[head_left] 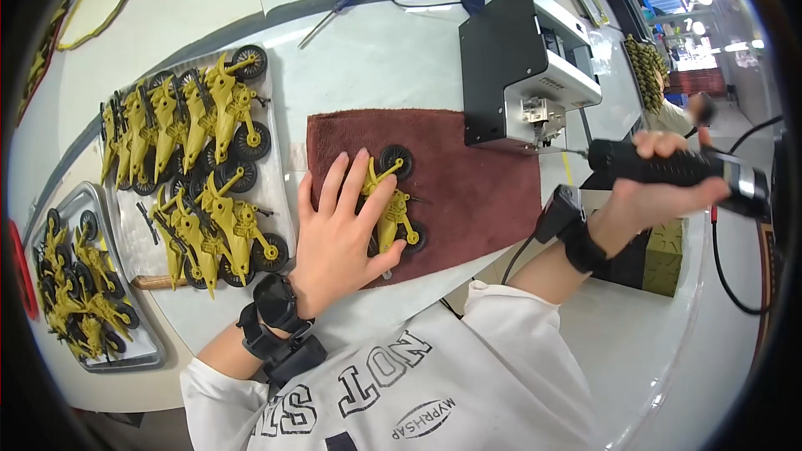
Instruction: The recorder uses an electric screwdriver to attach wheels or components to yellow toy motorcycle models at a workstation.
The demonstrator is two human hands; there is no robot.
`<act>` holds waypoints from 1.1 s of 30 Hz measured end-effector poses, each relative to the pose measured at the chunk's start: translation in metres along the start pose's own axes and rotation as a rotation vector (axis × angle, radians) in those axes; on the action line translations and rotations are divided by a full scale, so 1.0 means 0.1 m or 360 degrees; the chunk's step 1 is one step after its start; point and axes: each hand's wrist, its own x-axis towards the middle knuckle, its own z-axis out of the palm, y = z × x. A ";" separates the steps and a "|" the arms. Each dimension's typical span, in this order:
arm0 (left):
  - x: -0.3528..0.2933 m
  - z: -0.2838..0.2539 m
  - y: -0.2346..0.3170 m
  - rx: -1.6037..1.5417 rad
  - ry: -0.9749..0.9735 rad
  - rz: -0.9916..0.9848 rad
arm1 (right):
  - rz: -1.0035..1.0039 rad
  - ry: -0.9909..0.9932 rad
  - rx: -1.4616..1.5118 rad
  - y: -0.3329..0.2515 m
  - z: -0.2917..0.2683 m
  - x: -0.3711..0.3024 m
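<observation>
1. Left hand (341, 213): fingers spread wide and laid over a yellow toy motorcycle (389, 217), thumb beside its lower wheel. The motorcycle lies on a brown cloth (480, 200).
2. Right hand (656, 179): fingers wrapped round a black power screwdriver (631, 162), its bit close to the front of the screw feeder (501, 75); contact cannot be confirmed.
3. Progress: work on this piece is judged unfinished, since the bit is away from it. Fitted screws cannot be made out.
4. Left side: a grey tray (149, 362) holds jumbled motorcycles (71, 305); a pale tray (129, 230) holds motorcycles in two rows (200, 113). Which are finished or waiting cannot be determined.
5. Farther back: a blue-handled screwdriver (332, 17), lying unused.
</observation>
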 end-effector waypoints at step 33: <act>0.02 -0.01 -0.03 -0.0084 -0.0029 -0.0006 | 0.0432 -0.1450 0.0965 0.02 0.13 -1.51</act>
